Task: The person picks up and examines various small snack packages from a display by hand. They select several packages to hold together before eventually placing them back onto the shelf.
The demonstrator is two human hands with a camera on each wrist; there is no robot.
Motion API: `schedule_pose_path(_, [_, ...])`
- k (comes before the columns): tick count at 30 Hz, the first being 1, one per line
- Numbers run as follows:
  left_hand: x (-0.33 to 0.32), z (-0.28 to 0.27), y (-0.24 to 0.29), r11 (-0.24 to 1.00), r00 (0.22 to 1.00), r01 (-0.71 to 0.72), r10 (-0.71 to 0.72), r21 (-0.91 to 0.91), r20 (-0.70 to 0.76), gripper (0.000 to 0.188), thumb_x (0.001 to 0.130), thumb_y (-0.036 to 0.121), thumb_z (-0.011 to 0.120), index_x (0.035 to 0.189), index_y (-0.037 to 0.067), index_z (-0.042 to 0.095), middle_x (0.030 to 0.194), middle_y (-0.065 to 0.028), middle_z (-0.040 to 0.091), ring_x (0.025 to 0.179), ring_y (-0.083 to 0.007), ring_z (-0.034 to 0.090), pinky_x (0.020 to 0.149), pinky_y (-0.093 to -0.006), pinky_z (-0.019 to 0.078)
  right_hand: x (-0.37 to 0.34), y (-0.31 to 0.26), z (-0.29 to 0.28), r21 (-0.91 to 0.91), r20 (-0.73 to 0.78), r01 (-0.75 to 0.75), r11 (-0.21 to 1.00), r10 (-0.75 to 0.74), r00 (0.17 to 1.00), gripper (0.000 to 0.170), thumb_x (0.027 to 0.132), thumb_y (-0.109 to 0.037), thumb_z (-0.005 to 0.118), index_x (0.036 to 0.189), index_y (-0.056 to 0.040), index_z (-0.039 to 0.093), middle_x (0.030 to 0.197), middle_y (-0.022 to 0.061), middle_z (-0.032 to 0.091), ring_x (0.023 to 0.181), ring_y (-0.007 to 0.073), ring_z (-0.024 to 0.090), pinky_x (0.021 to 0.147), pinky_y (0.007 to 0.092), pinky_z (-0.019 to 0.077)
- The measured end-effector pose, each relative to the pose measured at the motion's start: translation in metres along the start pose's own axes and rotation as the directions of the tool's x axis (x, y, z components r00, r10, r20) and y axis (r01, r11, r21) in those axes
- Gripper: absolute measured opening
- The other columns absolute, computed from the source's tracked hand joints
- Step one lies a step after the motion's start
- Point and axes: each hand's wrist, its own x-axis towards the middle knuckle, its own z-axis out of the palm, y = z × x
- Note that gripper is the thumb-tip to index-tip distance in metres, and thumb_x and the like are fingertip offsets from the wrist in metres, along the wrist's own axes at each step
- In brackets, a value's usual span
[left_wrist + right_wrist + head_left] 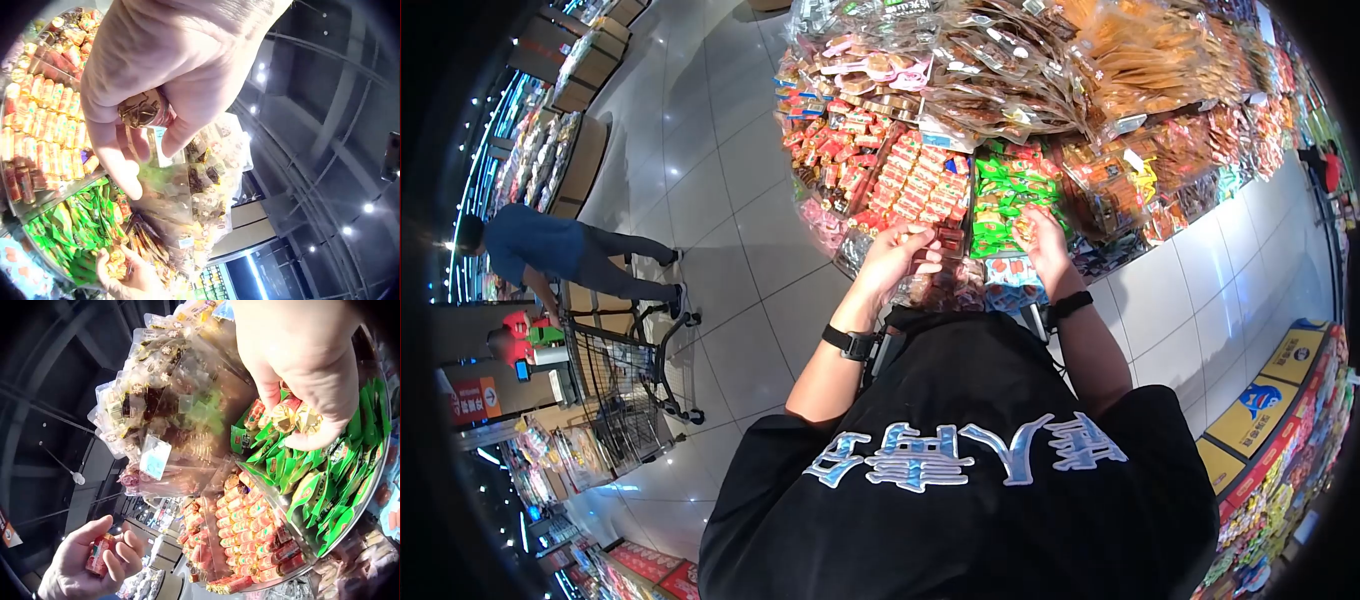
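My left hand (897, 262) is over the near edge of a round sweets display, beside rows of red-and-gold wrapped candy rolls (915, 180). Curled fingers hold one red candy roll (100, 554), its twisted wrapper end (142, 109) showing in the left wrist view. Over a section of green packets (319, 487), my right hand (1041, 245) pinches a few candy rolls (284, 417) with shiny gold ends between thumb and fingers. Other red rolls (254, 415) lie among the green packets just beside those fingers. Part of what the right hand grips is hidden by its fingers.
Clear dividers (269, 503) separate the sweets. Bagged snacks (1000, 75) are heaped higher behind them. On the left a person (550, 250) stands at a shopping cart (615, 370). Shelving (1280, 400) with yellow panels stands at the right, across the tiled floor (740, 230).
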Motion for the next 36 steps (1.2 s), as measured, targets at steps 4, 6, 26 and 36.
schedule_pose_path(4, [-0.005, -0.012, -0.004, 1.000, 1.000, 0.024, -0.024, -0.008, 0.002, 0.018, 0.095, 0.014, 0.059, 0.106, -0.001, 0.059, 0.088, -0.0078, 0.065, 0.077, -0.0162, 0.065, 0.071, -0.0316, 0.0587, 0.015, 0.020, 0.031, 0.120, -0.104, 0.123, 0.985, -0.111, 0.988, 0.021, 0.087, -0.008, 0.067, 0.103, -0.0159, 0.056, 0.100, 0.0002, 0.058, 0.099, 0.0139, 0.056, 0.091, 0.0477, 0.0485])
schedule_pose_path(6, [-0.007, -0.021, -0.003, 0.999, 0.999, 0.033, -0.033, -0.011, 0.011, 0.018, 0.095, 0.014, 0.059, 0.105, 0.000, 0.059, 0.088, -0.0077, 0.065, 0.076, -0.0161, 0.065, 0.071, -0.0314, 0.0586, 0.019, 0.023, 0.040, 0.154, -0.106, 0.060, 0.986, -0.044, 0.993, 0.021, 0.092, -0.016, 0.060, 0.112, -0.0144, 0.054, 0.103, 0.0018, 0.057, 0.102, 0.0154, 0.055, 0.093, 0.0507, 0.0459])
schedule_pose_path(26, [0.041, -0.120, 0.026, 0.975, 0.950, 0.221, -0.223, 0.033, 0.221, 0.020, 0.098, 0.016, 0.053, 0.109, 0.001, 0.060, 0.089, -0.0072, 0.066, 0.078, -0.0171, 0.067, 0.073, -0.0332, 0.0589, 0.020, 0.082, 0.061, 0.347, -0.413, 0.323, 0.881, -0.165, 0.896, 0.007, 0.094, -0.015, 0.053, 0.095, -0.0094, 0.055, 0.092, 0.0023, 0.059, 0.089, 0.0149, 0.057, 0.090, 0.0325, 0.0420])
schedule_pose_path(36, [0.050, -0.144, 0.073, 0.978, 0.897, 0.210, -0.197, 0.011, 0.396, 0.031, 0.095, 0.004, 0.042, 0.123, -0.005, 0.052, 0.110, -0.0199, 0.064, 0.096, -0.0280, 0.067, 0.089, -0.0387, 0.0565, 0.024, 0.100, 0.055, 0.247, -0.513, 0.407, 0.879, -0.237, 0.825, 0.013, 0.094, -0.016, 0.050, 0.099, -0.0075, 0.060, 0.099, 0.0040, 0.064, 0.095, 0.0152, 0.059, 0.086, 0.0290, 0.0427])
